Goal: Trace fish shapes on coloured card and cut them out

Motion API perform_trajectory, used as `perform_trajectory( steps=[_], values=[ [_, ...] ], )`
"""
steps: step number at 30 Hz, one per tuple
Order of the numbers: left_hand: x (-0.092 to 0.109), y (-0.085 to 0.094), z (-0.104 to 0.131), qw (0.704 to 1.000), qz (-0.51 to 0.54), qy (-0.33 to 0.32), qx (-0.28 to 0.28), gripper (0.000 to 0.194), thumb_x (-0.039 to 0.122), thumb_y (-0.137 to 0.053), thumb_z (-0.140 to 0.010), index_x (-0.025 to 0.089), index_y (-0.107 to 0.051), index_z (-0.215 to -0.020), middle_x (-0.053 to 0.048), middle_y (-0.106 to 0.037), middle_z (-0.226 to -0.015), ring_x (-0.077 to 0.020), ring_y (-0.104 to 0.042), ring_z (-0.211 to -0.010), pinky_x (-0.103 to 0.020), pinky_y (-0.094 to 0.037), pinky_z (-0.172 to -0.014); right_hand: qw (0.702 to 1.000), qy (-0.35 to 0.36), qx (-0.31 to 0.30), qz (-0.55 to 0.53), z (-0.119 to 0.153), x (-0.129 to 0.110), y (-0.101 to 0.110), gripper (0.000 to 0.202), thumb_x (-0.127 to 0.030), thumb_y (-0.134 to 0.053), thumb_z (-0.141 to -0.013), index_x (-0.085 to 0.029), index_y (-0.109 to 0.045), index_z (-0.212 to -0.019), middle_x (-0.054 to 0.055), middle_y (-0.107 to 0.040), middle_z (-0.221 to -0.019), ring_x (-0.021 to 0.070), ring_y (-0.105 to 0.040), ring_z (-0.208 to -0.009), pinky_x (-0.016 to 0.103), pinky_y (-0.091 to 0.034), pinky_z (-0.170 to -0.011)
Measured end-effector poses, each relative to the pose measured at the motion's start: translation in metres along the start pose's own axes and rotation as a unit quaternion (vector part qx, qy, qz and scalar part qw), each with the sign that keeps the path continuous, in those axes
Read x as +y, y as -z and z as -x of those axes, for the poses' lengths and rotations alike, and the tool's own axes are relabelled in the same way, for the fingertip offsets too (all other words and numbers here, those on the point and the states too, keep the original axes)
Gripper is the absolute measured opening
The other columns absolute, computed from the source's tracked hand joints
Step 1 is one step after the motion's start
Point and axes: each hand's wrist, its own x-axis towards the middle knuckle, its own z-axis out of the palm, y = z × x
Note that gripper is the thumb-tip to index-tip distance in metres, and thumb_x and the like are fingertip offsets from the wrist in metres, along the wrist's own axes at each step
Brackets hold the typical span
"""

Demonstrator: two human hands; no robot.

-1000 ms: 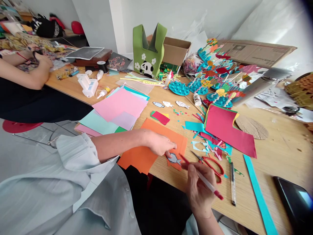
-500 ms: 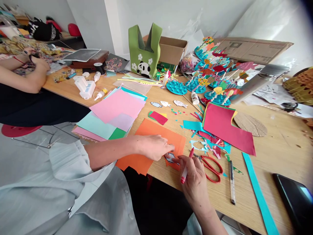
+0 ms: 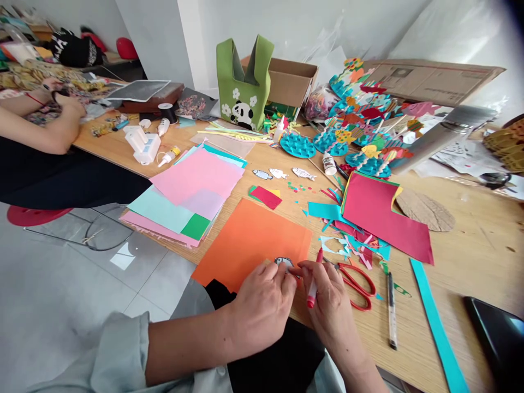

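The wooden table (image 3: 470, 256) is thick with craft paper, and on its near edge lies the orange sheet (image 3: 249, 237). Red scissors (image 3: 356, 279) wait just to the right. The left hand (image 3: 262, 305) and right hand (image 3: 329, 305) are drawn together over the sheet's lower corner, fingertips meeting on the small paper fish (image 3: 283, 262). The right hand also grips a red pen (image 3: 314, 278), tip apparently pointing down, though fingers hide it. The step looks like seating the fish on the orange paper; the next move likely calls for steady pinning by the left hand while the pen turns to work.
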Motion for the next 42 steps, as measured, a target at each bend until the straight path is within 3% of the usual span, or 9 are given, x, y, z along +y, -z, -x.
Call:
perform_trajectory(
  steps=[4, 10, 14, 16, 19, 22, 26, 33, 42],
  values=[
    [0.007, -0.015, 0.009, 0.999, -0.011, 0.018, 0.032, 0.031, 0.014, -0.041, -0.086, 0.008, -0.054, -0.113, -0.018, -0.057, -0.127, -0.0266, -0.058, -0.098, -0.038, -0.047, -0.084, 1.000, 0.011, -0.023, -0.006, -0.002, 0.002, 0.002, 0.016, -0.012, -0.042, -0.092, -0.021, -0.051, -0.101, 0.007, -0.064, -0.093, 0.0227, -0.056, -0.087, 0.035, -0.048, -0.072],
    [0.008, -0.019, 0.012, 0.999, -0.012, 0.023, 0.027, 0.030, 0.017, -0.040, -0.087, 0.009, -0.052, -0.113, -0.022, -0.050, -0.138, -0.0232, -0.065, -0.081, -0.036, -0.050, -0.070, 0.999, 0.022, -0.039, -0.010, -0.009, 0.005, 0.010, 0.017, -0.020, -0.042, -0.095, -0.021, -0.056, -0.105, 0.007, -0.062, -0.085, 0.0221, -0.057, -0.081, 0.035, -0.048, -0.069],
    [0.007, -0.015, 0.010, 0.999, 0.005, 0.030, 0.021, 0.031, 0.018, -0.040, -0.087, 0.008, -0.052, -0.114, -0.021, -0.053, -0.136, -0.0246, -0.066, -0.084, -0.037, -0.051, -0.070, 0.990, -0.025, -0.050, -0.133, -0.022, -0.001, 0.023, 0.038, -0.029, -0.040, -0.099, -0.024, -0.044, -0.136, 0.005, -0.066, -0.087, 0.0190, -0.060, -0.083, 0.034, -0.050, -0.075],
    [0.008, -0.014, 0.009, 0.999, 0.012, 0.036, 0.013, 0.028, 0.018, -0.040, -0.087, 0.009, -0.052, -0.111, -0.021, -0.053, -0.135, -0.0239, -0.066, -0.083, -0.036, -0.051, -0.069, 0.971, -0.067, -0.050, -0.222, -0.033, -0.004, 0.028, 0.041, -0.035, -0.038, -0.100, -0.026, -0.041, -0.140, 0.005, -0.066, -0.089, 0.0164, -0.059, -0.076, 0.031, -0.050, -0.068],
    [0.009, -0.014, 0.009, 0.999, 0.011, 0.036, 0.010, 0.024, 0.017, -0.041, -0.086, 0.011, -0.053, -0.106, -0.022, -0.052, -0.136, -0.0225, -0.065, -0.079, -0.036, -0.051, -0.069, 0.935, -0.102, -0.048, -0.335, -0.051, -0.004, 0.027, 0.036, -0.044, -0.038, -0.099, -0.023, -0.058, -0.121, 0.006, -0.065, -0.090, 0.0132, -0.057, -0.064, 0.025, -0.046, -0.051],
    [0.011, -0.016, 0.009, 0.999, -0.005, 0.039, 0.024, 0.021, 0.017, -0.042, -0.086, 0.011, -0.052, -0.104, -0.023, -0.053, -0.135, -0.0224, -0.064, -0.076, -0.036, -0.049, -0.068, 0.913, -0.124, -0.072, -0.381, -0.067, -0.002, 0.018, 0.038, -0.050, -0.047, -0.094, -0.017, -0.066, -0.092, 0.005, -0.063, -0.073, 0.0117, -0.055, -0.054, 0.023, -0.043, -0.043],
    [0.011, -0.021, 0.009, 0.997, -0.032, 0.028, 0.064, 0.013, 0.017, -0.044, -0.085, 0.013, -0.053, -0.093, -0.022, -0.059, -0.128, -0.0218, -0.061, -0.071, -0.036, -0.047, -0.065, 0.911, -0.148, -0.108, -0.370, -0.074, 0.000, 0.002, 0.031, -0.047, -0.065, -0.083, -0.016, -0.060, -0.080, 0.002, -0.062, -0.062, 0.0099, -0.051, -0.044, 0.022, -0.042, -0.040],
    [0.010, -0.028, 0.008, 0.993, -0.033, 0.019, 0.110, 0.002, 0.016, -0.049, -0.082, 0.016, -0.051, -0.083, -0.018, -0.067, -0.111, -0.0201, -0.056, -0.063, -0.035, -0.042, -0.061, 0.956, -0.108, -0.128, -0.241, -0.060, 0.002, -0.014, 0.028, -0.042, -0.051, -0.092, -0.020, -0.050, -0.076, -0.001, -0.060, -0.056, 0.0117, -0.057, -0.044, 0.021, -0.042, -0.043],
    [0.010, -0.031, 0.009, 0.994, -0.024, 0.018, 0.103, 0.004, 0.015, -0.046, -0.084, 0.016, -0.050, -0.084, -0.017, -0.066, -0.105, -0.0202, -0.056, -0.063, -0.035, -0.038, -0.061, 0.984, -0.048, -0.056, -0.163, -0.057, 0.005, -0.026, 0.032, -0.042, -0.042, -0.095, -0.022, -0.047, -0.071, -0.001, -0.056, -0.057, 0.0110, -0.050, -0.042, 0.023, -0.038, -0.043]
  ],
)
